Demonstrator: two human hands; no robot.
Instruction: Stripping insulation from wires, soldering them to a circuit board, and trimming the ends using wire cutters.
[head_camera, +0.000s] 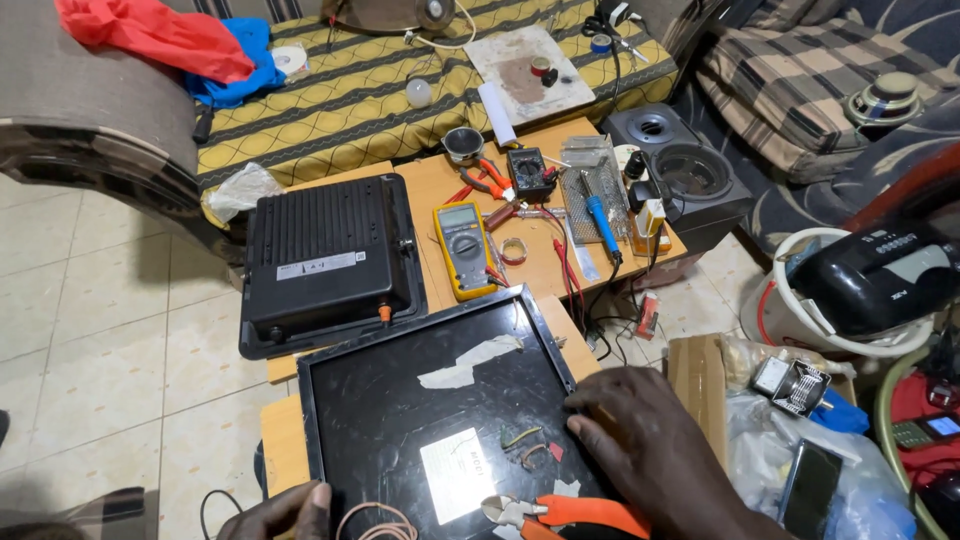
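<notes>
Orange-handled pliers (570, 513) lie unheld; right hand (640, 435) flat on black panel (400, 400); left hand (285, 512) grip seemingly empty.

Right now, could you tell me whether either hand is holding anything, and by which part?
Nothing is clearly held. The right hand rests flat on the black panel, beside the orange-handled pliers. The left hand lies at the panel's bottom edge, next to a wire coil.

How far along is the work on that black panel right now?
Looks done: the black panel lies flat on the bench, apart from the ribbed black housing. In hand: the right hand rests on the panel's right edge by short wire bits; the left hand touches the lower edge. Left: orange pliers and yellow multimeter lie unheld.
</notes>
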